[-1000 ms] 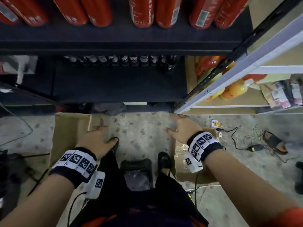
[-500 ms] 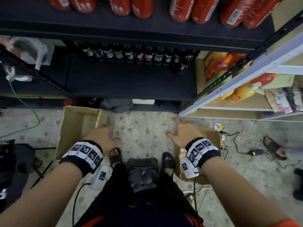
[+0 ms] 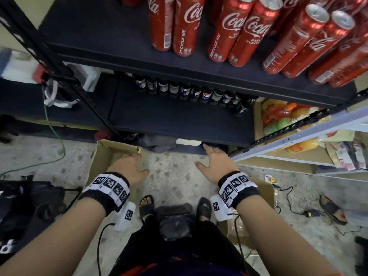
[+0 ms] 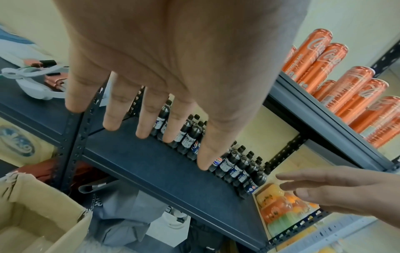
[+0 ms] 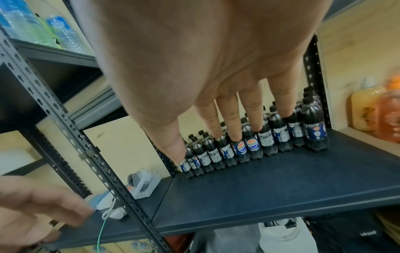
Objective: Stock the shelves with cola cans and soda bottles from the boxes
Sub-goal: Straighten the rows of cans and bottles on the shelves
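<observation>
Red cola cans [image 3: 235, 30] stand on the upper dark shelf [image 3: 127, 48]. Dark soda bottles [image 3: 191, 92] line the back of the lower shelf [image 3: 175, 118]; they also show as bottles [image 5: 255, 142] in the right wrist view and bottles [image 4: 236, 164] in the left wrist view. My left hand [image 3: 129, 166] hovers empty, fingers straight, over an open cardboard box [image 3: 107, 156] on the floor. My right hand [image 3: 215, 162] is open and empty in front of the lower shelf's edge. A second box [image 3: 264, 188] lies under my right wrist.
A black upright post [image 3: 65, 70] stands left of the shelves. A white shelf unit [image 3: 298, 134] with orange bottles [image 3: 278, 116] is on the right. Cables [image 3: 294, 198] and a sandal [image 3: 332, 208] lie on the floor at right, a black bag [image 3: 29, 206] at left.
The view has tilted upward, so the cola cans now show fully. Both hands have risen and moved forward toward the shelves, still empty.
</observation>
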A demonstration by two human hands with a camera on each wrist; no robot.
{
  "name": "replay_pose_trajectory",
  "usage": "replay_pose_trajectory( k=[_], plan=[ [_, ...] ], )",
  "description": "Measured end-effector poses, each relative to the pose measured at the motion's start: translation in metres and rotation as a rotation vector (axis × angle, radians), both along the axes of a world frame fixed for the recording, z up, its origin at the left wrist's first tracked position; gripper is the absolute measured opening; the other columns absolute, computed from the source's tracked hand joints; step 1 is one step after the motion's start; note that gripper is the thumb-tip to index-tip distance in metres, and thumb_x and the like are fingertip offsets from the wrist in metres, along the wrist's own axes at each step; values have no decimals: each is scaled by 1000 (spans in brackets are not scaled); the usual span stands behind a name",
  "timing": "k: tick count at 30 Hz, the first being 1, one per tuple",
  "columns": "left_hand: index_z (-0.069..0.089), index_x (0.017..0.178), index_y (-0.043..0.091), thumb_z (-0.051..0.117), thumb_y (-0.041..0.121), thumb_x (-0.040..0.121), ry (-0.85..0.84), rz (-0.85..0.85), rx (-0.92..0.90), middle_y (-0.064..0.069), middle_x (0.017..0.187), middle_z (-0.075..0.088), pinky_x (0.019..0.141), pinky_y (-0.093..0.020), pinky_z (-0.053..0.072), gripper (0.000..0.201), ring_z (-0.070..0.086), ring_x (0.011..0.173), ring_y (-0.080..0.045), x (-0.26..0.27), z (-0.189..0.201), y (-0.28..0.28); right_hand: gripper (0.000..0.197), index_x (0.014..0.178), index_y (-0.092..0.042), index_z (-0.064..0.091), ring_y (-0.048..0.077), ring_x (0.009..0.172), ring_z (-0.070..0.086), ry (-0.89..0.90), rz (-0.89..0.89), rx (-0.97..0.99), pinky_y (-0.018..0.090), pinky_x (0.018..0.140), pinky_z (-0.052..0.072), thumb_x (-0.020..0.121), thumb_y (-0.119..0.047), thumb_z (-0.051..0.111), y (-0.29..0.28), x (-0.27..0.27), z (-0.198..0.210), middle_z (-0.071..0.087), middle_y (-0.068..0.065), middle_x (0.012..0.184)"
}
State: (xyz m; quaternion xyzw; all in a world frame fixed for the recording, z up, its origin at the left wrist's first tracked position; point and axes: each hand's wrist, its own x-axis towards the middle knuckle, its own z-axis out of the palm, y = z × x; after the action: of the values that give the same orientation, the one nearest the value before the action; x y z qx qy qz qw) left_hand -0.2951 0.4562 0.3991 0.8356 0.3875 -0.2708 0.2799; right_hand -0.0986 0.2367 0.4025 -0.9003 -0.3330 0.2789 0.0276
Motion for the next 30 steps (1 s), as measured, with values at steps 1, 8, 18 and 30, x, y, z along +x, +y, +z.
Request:
replay_pose_trajectory(
  k=[1,8,18,30],
  plan=[
    [41,151,26,61,56,85,1,4,-7,-12,150,46,110,-37,41,75,49,134,-30,2,-2,-1,79,160,-18,24,28,149,30,-13,1,13,44,120,30,96,-57,50,1,5,2,38,8,159],
    [45,146,22,62,53,87,-34,16,45,-13,135,58,100,-39,48,68,56,122,-32,47,0,-43,81,161,-20,20,29,152,24,-73,50,20,45,122,26,96,-60,48,-26,54,11,33,5,162],
    [33,154,28,59,53,92,-144,-151,228,-5,162,28,116,-49,33,72,31,146,-29,162,25,-102,85,161,-18,17,32,151,24,-19,2,-34,48,120,28,95,-62,46,-108,131,-1,28,7,164],
    [32,155,28,59,56,92,-136,-213,162,-1,160,32,114,-46,37,74,35,144,-27,168,26,-21,77,158,-20,28,36,133,48,-18,-215,21,42,102,48,96,-58,52,-46,148,6,45,13,151]
  ],
)
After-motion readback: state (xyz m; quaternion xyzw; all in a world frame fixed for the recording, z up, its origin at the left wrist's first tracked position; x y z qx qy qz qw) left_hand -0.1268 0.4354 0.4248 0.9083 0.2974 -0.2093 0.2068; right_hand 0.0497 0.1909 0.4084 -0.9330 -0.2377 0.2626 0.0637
